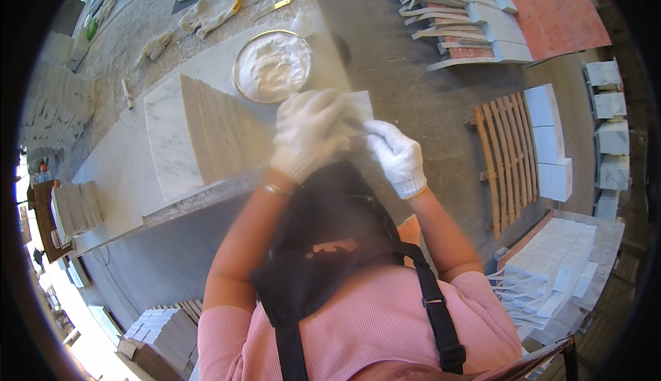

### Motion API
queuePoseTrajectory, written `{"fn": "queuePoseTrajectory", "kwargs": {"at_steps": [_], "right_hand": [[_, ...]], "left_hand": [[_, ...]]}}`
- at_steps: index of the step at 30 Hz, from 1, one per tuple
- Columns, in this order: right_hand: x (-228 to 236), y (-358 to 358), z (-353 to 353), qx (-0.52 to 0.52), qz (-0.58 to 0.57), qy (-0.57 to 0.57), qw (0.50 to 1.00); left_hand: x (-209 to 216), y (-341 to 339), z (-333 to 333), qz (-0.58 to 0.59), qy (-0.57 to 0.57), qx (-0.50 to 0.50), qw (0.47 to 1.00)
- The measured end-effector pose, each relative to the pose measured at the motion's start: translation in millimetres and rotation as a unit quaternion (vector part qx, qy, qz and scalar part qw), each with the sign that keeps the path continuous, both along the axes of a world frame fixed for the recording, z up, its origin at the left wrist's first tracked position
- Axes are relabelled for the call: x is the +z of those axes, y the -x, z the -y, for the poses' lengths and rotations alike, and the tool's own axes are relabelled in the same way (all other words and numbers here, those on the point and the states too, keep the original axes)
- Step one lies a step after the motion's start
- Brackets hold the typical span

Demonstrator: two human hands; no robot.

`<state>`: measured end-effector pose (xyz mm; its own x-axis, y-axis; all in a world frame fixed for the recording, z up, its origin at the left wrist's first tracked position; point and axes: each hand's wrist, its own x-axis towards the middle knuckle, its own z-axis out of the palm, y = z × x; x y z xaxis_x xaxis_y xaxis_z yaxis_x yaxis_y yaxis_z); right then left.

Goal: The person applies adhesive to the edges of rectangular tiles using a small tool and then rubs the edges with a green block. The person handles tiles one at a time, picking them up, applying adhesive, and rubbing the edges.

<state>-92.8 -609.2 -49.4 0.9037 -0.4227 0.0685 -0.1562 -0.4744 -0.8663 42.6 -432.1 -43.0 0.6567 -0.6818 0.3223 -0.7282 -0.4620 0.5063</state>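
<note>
A small white stone tile (359, 105) is held up between my gloved hands, in front of my dark apron. At its lower right edge, my right hand (397, 157) has its fingers closed on it. My left hand (308, 131) overlaps the tile's left side, its curled fingers smeared by motion, so their grip is unclear. Just beyond the left hand stands a round metal-rimmed bowl (273, 66) of white paste. Left of my hands, a row of grey-veined marble tiles (182, 136) stands on edge on the workbench (124, 181).
Across the bench lie a crumpled glove (211, 14), a scraper (273, 7) and a white rag (153, 48). More upright slabs (58, 109) are at the far left. To the right are a wooden pallet (508, 157), white boxes (547, 133) and strapped tile stacks (506, 29).
</note>
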Motion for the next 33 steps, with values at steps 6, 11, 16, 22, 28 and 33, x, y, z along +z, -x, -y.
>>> {"fn": "queuePoseTrajectory", "kwargs": {"at_steps": [6, 11, 16, 22, 28, 33], "right_hand": [[21, -2, 10, -0.071, -0.012, -0.151, 0.986], [19, -10, 45, -0.017, -0.026, -0.120, 0.992], [5, -24, 41, 0.038, -0.005, -0.070, 0.997], [5, -11, 38, 0.065, -0.027, 0.018, 0.997], [1, -18, 37, 0.070, 0.004, 0.001, 0.998], [7, 7, 29, 0.062, -0.021, -0.097, 0.993]], "left_hand": [[1, -2, -3, -0.024, -0.017, -0.006, 1.000], [1, 0, -2, -0.026, -0.005, -0.004, 1.000], [4, -1, -2, -0.036, -0.004, -0.005, 0.999], [5, -2, -2, -0.027, -0.013, -0.011, 0.999], [1, -1, -2, -0.019, -0.015, -0.008, 1.000], [1, -2, -2, -0.014, -0.008, -0.007, 1.000]]}}
